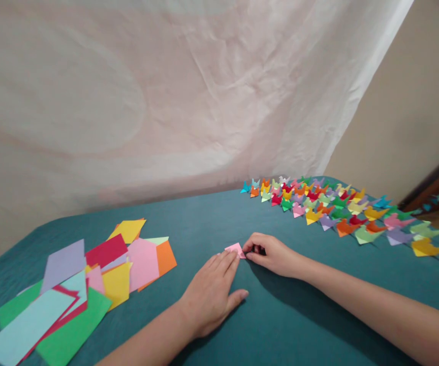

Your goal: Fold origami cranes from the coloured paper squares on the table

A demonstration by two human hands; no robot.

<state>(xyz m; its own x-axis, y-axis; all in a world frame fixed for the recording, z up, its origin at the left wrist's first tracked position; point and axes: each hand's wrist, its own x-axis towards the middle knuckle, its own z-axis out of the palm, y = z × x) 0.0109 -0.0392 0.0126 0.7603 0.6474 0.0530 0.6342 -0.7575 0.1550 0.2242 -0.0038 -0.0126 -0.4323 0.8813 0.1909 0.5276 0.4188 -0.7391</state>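
A small folded piece of pink paper (235, 248) lies on the teal tabletop (196, 218), partly covered by fingers. My left hand (214, 290) rests flat with its fingertips on the paper and its thumb held apart. At the paper's right edge, the thumb and index finger of my right hand (269, 252) are pinched together on its corner, the other fingers curled in. The paper's underside and the exact fold under my left fingers are hidden.
Loose coloured paper sheets (107, 279) lie overlapping on the left. Several rows of small folded paper birds (330, 203) stand at the right and back right. A pale cloth (166, 101) hangs behind the table, beside a beige wall (406, 112).
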